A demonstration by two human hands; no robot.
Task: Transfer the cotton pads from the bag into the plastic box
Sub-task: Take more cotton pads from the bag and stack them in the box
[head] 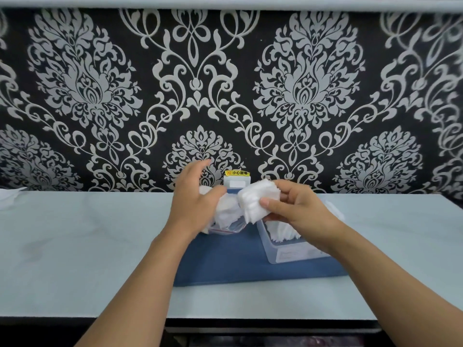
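A clear plastic bag (226, 222) of white cotton pads lies on a blue mat (225, 261), just left of centre. My left hand (198, 199) hovers over the bag with its fingers spread and relaxed, the thumb near the bag's top. My right hand (293, 206) grips a thick stack of white cotton pads (255, 200) between thumb and fingers, held above the left end of the clear plastic box (288, 254). More white pads lie inside the box, partly hidden by my right wrist.
The blue mat sits on a pale grey table (87, 246). A small white and blue device with a yellow label (236, 180) stands behind the bag against the patterned wall. Something white (8, 196) lies at the table's far left edge.
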